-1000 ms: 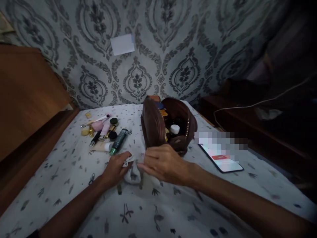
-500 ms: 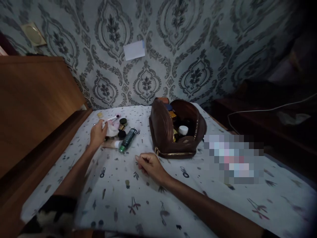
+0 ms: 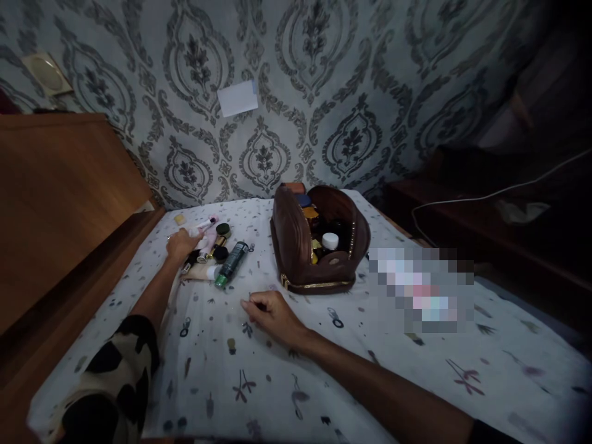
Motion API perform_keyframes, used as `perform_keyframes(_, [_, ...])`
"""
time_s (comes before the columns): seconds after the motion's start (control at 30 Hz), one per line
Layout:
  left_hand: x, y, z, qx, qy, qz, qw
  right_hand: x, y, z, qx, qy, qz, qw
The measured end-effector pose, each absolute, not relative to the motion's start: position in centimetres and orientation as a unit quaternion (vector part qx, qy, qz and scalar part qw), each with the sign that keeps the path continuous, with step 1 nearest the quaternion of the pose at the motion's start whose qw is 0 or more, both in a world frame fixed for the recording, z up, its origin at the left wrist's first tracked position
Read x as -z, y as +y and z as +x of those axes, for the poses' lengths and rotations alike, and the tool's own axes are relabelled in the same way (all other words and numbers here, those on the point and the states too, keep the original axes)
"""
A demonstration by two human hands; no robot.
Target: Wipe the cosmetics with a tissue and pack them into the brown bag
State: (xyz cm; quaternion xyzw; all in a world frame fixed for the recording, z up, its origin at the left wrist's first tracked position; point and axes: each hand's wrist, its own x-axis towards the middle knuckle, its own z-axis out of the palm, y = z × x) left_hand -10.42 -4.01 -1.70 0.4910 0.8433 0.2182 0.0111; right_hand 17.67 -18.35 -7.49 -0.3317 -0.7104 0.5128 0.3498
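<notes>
At the left of the cloth, my left hand (image 3: pixel 182 244) is closed at a group of small cosmetics, its fingers on something pale that is too small to name. Beside it are a dark green bottle (image 3: pixel 234 262) with a green cap, a beige tube (image 3: pixel 200 272), a dark-lidded jar (image 3: pixel 222 230) and a round black item (image 3: pixel 221 253). My right hand (image 3: pixel 271 314) rests on the cloth with curled fingers; whatever it may hold is hidden. Behind it stands an unzipped brown bag (image 3: pixel 296 246), with a white-capped bottle (image 3: pixel 330 240) and yellow items inside.
A patterned white cloth (image 3: pixel 222 382) covers the surface. A blurred-out item (image 3: pixel 420 290) lies to the right of the bag. Wooden furniture (image 3: pixel 60 203) borders the left side, patterned wallpaper rises behind, and a white cable (image 3: pixel 485 198) runs across the right.
The view has shifted slightly, so the bag and bottles appear further left. A white item at my left hand has gone lower or out of sight, and more small items show beside that hand.
</notes>
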Motion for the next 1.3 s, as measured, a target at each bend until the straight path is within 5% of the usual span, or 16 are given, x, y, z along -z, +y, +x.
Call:
perform_keyframes(0.17, [-0.8,-5.6,-10.1,-0.356,0.784,0.507,0.046,7.2,-18.5,17.8,-0.520,-0.708,-0.324,0.352])
perform_keyframes(0.33, [-0.9,-9.7,-7.0,-0.429,0.657,0.569,0.247,7.0,-18.5,17.5,-0.597,-0.617,-0.311,0.408])
perform_keyframes(0.63, [0.2,-16.1,-1.0,-0.268,0.471,0.710,0.450,7.5,-18.0,17.6,-0.687,-0.503,-0.300,0.431])
perform_keyframes(0.87, [1.1,-16.2,-0.6,-0.576,0.546,0.519,0.317,6.9,-18.4,17.7,-0.538,-0.600,-0.398,0.439])
perform_keyframes(1.1, [3.3,-20.0,2.4,-0.322,0.317,0.882,0.132,8.8,-17.9,18.0,-0.528,-0.607,-0.272,0.528])
perform_keyframes(1.3, [3.6,-19.3,2.0,-0.332,0.468,0.798,0.183,7.9,-18.9,17.7,-0.515,-0.649,-0.327,0.454])
